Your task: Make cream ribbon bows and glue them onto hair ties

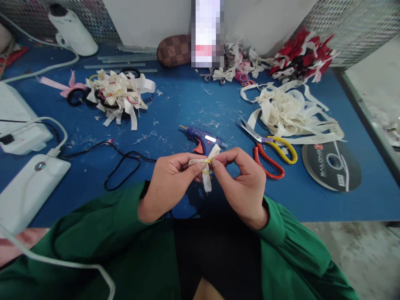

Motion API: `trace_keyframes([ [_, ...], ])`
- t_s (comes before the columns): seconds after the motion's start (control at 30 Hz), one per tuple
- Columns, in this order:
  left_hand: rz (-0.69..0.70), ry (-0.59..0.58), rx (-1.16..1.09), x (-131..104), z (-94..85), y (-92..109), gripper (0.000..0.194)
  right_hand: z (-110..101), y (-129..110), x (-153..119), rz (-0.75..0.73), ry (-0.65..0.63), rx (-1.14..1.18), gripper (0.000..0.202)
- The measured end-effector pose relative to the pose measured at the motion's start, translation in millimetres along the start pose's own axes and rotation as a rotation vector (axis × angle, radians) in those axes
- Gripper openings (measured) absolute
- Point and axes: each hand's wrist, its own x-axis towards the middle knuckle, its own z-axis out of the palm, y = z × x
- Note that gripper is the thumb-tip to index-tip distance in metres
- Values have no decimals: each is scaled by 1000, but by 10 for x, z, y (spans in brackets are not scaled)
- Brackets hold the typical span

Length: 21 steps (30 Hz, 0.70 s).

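Between my two hands is a cream ribbon (206, 182) with a thin yellow elastic band (207, 171) around it. My left hand (171, 181) pinches the ribbon's left side between thumb and fingers. On the other side, my right hand (240, 181) pinches it near the crossing, fingertips close to the left ones. One ribbon end points up and another hangs down. Just beyond the fingers lies a blue glue gun (204, 138) with an orange trigger, its handle partly hidden by the hands. Scissors (265, 146) with red and yellow handles lie open to the right.
Loose cream ribbon (290, 110) and a black spool (323, 166) lie at the right. A pile of ribbon bows (117, 93) sits at the back left. White power banks (34, 183) and a black cord (125, 156) are on the left. Red and white bows (304, 56) stand at the back right.
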Motion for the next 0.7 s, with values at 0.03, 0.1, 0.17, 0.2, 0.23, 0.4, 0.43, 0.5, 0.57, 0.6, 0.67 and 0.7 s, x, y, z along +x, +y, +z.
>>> trace_keyframes([
  [0.03,-4,0,3,-1,1,2,17,0,6,0,2,-4,0,13],
  [0.1,-16,-7,3,2,2,-1,18,1,18,2,5,-12,1,12],
  [0.17,-26,-17,-10,8,-1,-12,19,1,19,8,8,-20,9,13],
  [0.2,-30,-24,-17,13,-4,-21,19,0,14,13,8,-21,18,13],
  [0.23,-34,-28,-25,17,-8,-31,20,-5,7,19,6,-20,29,12],
  [0.4,-63,1,-24,40,-28,-70,24,-106,18,68,-41,66,39,9],
  [0.43,-74,10,-14,45,-30,-74,25,-156,57,81,-56,103,13,9],
  [0.5,-84,18,0,50,-34,-79,25,-300,188,112,-78,190,-77,7],
  [0.57,-83,17,11,49,-37,-84,24,-509,380,148,-70,284,-208,7],
  [0.6,-83,16,15,47,-39,-88,24,-631,489,169,-53,311,-295,8],
  [0.67,-86,18,17,42,-42,-99,22,-881,710,215,11,323,-542,13],
  [0.7,-90,19,16,41,-43,-107,22,-995,813,240,61,312,-679,15],
])
